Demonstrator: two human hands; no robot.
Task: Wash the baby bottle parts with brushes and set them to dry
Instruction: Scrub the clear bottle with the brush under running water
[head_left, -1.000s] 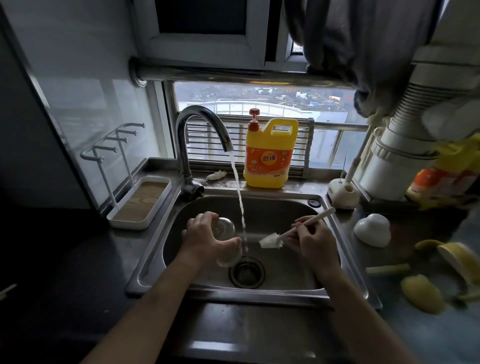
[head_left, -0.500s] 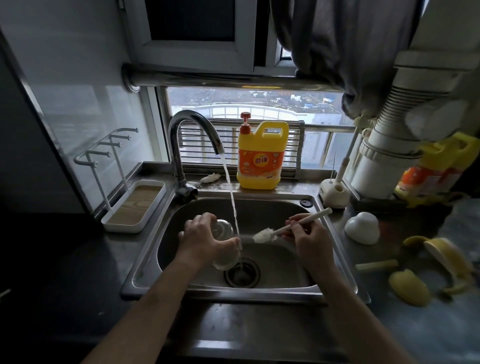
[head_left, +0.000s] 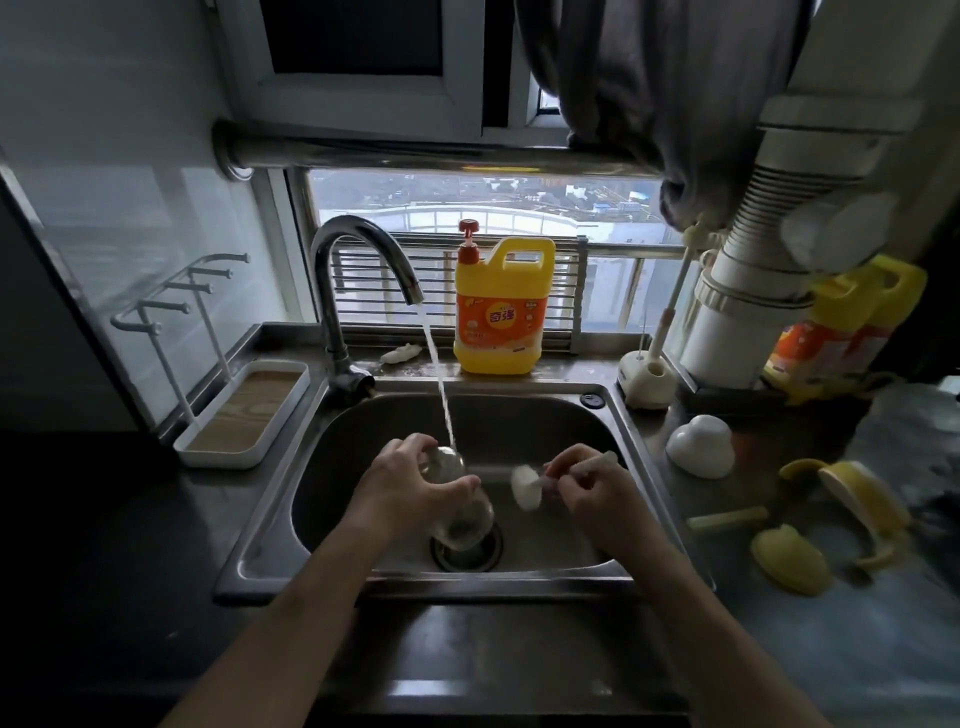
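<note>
Gripping a clear bottle (head_left: 460, 512) in the left hand (head_left: 410, 486), with fingers and thumb curled round its upper half. Holding it low in the sink (head_left: 519, 415), tilted, near end right above the drain (head_left: 467, 551) and far end up under the stream (head_left: 439, 374) from the tap (head_left: 358, 260).

Pinching a white brush (head_left: 527, 486) in the right hand (head_left: 592, 491), fingertips closed on the handle close behind the head, with the handle's end poking out up and to the right. Brush head just right of the bottle, near the left thumb yet apart from it, outside the bottle and beside the stream. Both hands inside the basin, level with each other.

Behind the sink, on the ledge: a yellow jug (head_left: 501, 312) with a red pump, and to its right a white stand (head_left: 647, 379) with a thin rod upright in it. Left of the sink: a white rack (head_left: 244, 410), tray below and pegs above. On the counter to the right: a white dome (head_left: 698, 449) near the rim, then yellow parts (head_left: 789, 558) farther out, well apart from both hands.
</note>
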